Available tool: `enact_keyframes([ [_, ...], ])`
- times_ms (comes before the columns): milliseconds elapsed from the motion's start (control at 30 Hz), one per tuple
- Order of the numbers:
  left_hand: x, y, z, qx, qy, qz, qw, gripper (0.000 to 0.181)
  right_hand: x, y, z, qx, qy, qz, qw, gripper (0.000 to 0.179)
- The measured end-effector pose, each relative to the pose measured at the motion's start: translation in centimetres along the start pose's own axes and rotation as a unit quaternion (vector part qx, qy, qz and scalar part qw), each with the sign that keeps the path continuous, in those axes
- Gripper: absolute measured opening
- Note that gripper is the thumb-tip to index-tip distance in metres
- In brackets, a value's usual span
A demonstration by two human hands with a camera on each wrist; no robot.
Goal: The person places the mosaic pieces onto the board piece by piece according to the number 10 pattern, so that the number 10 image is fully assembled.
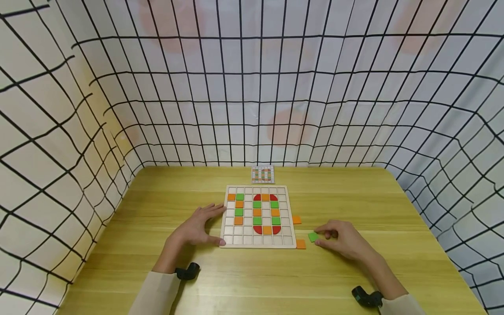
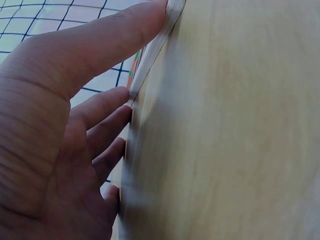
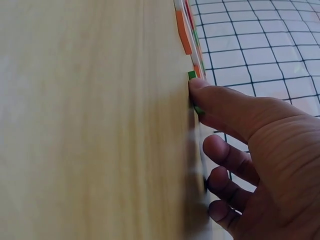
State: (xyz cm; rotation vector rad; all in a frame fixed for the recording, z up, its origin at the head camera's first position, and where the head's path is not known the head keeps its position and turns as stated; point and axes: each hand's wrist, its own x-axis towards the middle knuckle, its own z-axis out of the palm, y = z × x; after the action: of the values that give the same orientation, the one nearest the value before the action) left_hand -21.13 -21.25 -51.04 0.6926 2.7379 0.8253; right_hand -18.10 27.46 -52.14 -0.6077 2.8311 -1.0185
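Note:
A pale wooden grid board (image 1: 246, 239) lies on the table, bearing orange, green and red tiles laid out like the number 10. My left hand (image 1: 197, 225) rests against its left edge, the fingers stretched out and the thumb at the near corner. In the left wrist view the thumb touches the board's side. To the right of the board, my right hand (image 1: 344, 239) pinches a green square tile (image 1: 313, 236) between thumb and index finger, low over the tabletop. The right wrist view shows the other fingers loosely bent, with the green tile (image 3: 192, 75) partly hidden by the thumb.
Two orange square tiles (image 1: 301, 244) lie beside the board's right edge, one farther back than the other. Behind the board is a small card (image 1: 262, 174) printed with a similar coloured grid pattern. Black netting (image 1: 244, 124) over white sheeting encloses the wooden table's (image 1: 256, 280) back and sides.

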Motion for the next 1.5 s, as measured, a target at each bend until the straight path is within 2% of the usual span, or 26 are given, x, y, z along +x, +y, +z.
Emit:
enact_keyframes([
  [133,0.0,0.0,0.1,0.001,-0.001,-0.001,1.0,0.107,0.3,-0.3,0.0,0.005,0.002,0.009,0.9999,0.028],
  [467,0.1,0.0,0.1,0.007,-0.005,-0.009,0.9999,0.107,1.8,-1.7,0.2,0.042,0.024,0.069,0.9965,0.035],
  [600,0.0,0.0,0.0,0.006,-0.004,-0.008,0.9999,0.107,2.5,-2.4,0.6,0.053,0.033,0.069,0.9957,0.034],
  [933,0.0,0.1,-0.1,0.004,-0.005,-0.006,1.0,0.107,4.9,-4.6,2.2,0.047,0.051,0.027,0.9972,0.028],
  [1100,0.0,0.0,-0.1,0.004,-0.003,-0.007,1.0,0.107,6.2,-6.0,3.5,0.077,0.04,0.018,0.9961,0.025],
  [1400,-0.1,0.2,-0.2,0.002,-0.004,-0.009,1.0,0.107,8.5,-8.6,6.3,0.099,0.02,-0.04,0.9941,0.025],
  [1500,-0.1,0.3,-0.3,0.0,-0.005,-0.01,0.9999,0.107,9.2,-9.4,7.1,0.11,0.008,-0.046,0.9929,0.024],
])
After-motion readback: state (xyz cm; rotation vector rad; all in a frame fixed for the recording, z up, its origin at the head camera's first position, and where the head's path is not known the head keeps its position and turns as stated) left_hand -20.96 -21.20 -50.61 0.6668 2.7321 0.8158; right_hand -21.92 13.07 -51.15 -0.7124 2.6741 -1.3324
